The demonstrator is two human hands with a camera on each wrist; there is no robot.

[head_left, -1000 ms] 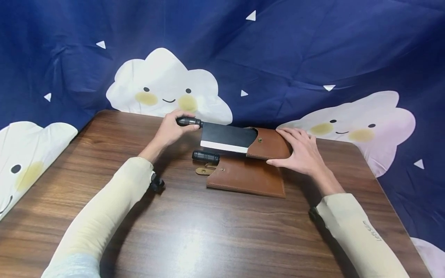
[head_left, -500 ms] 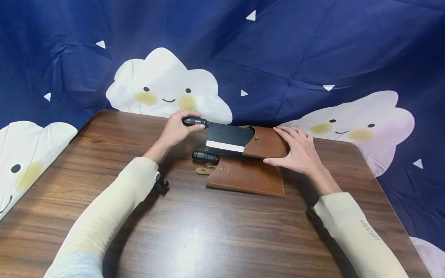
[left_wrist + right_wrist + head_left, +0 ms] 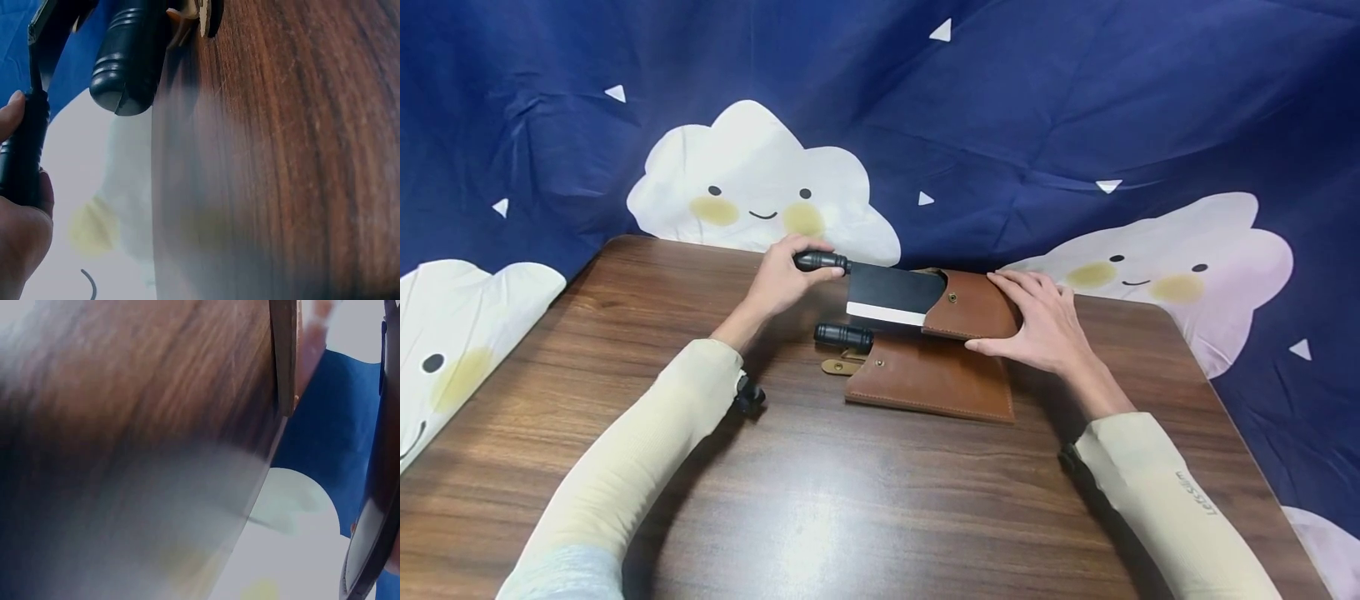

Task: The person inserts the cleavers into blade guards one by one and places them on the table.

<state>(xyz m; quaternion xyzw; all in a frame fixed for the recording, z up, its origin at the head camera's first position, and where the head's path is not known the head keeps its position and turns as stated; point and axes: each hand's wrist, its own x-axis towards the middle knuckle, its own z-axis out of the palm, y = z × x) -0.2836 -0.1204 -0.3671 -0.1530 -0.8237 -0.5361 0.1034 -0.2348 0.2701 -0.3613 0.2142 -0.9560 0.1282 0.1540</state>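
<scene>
Head view: cleaver (image 3: 898,287) partway inside the upper sheath (image 3: 977,308)

Toward the far edge of the desk (image 3: 722,492), my left hand (image 3: 778,277) clamps the black handle (image 3: 818,262) between thumb and fingers. Compared with a second ago, that hand sits further right and less of the dark blade (image 3: 880,287) shows; I take it that the sheathing is further along, though unfinished. The cleaver's long axis runs nearly along the desk's far edge, handle toward the left edge, blade end toward the right, its pale cutting edge (image 3: 886,314) turned toward the near edge. On its near side, a second handle (image 3: 844,336) pokes out leftward from a second sheath (image 3: 936,379) lying on the desk. Further right, the upper sheath's mouth faces left around the blade; my right hand (image 3: 1048,325) clamps its closed end, fingers along the top, thumb at the lower corner. Wrist views suggest both pieces are raised off the desk.
</scene>
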